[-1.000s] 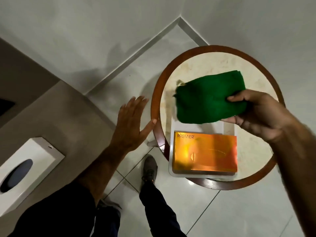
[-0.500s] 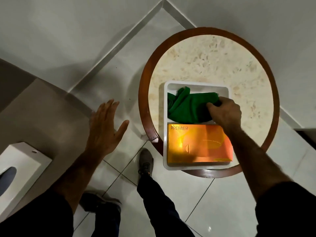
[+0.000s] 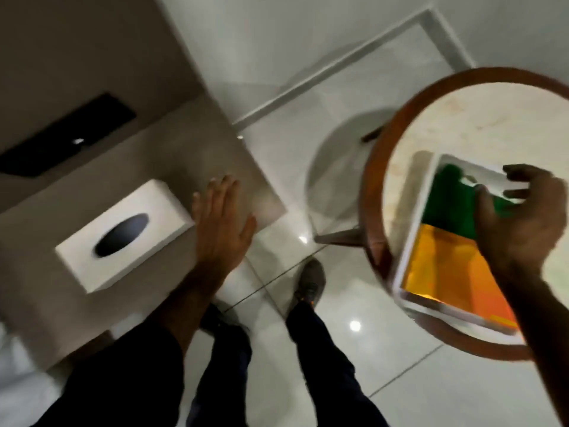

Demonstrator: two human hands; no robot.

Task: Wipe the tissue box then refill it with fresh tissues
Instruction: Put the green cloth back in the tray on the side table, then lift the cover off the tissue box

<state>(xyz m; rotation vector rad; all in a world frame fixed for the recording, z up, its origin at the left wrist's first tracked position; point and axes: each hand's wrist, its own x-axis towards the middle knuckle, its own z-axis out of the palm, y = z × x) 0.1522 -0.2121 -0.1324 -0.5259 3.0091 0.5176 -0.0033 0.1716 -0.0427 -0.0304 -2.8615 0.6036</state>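
A white tissue box (image 3: 123, 238) with a dark oval slot lies on a beige counter (image 3: 184, 149) at the left. My left hand (image 3: 223, 229) hovers flat and open just right of it, fingers spread. On the round table at the right, a white tray (image 3: 409, 241) holds a green cloth (image 3: 449, 198) and an orange tissue pack (image 3: 452, 272). My right hand (image 3: 523, 217) hangs above the tray with fingers spread, apart from the cloth. The frame is blurred by motion.
The round table (image 3: 378, 180) has a brown wooden rim and a pale stone top. A dark slot (image 3: 67, 137) sits in the counter at the far left. White glossy floor tiles (image 3: 308, 164) lie between counter and table, with my legs and shoes (image 3: 311, 282) below.
My right hand has let go of the green cloth, which now lies in the tray, and has lifted with fingers apart. The view has swung left, bringing the white tissue box beside my left hand.
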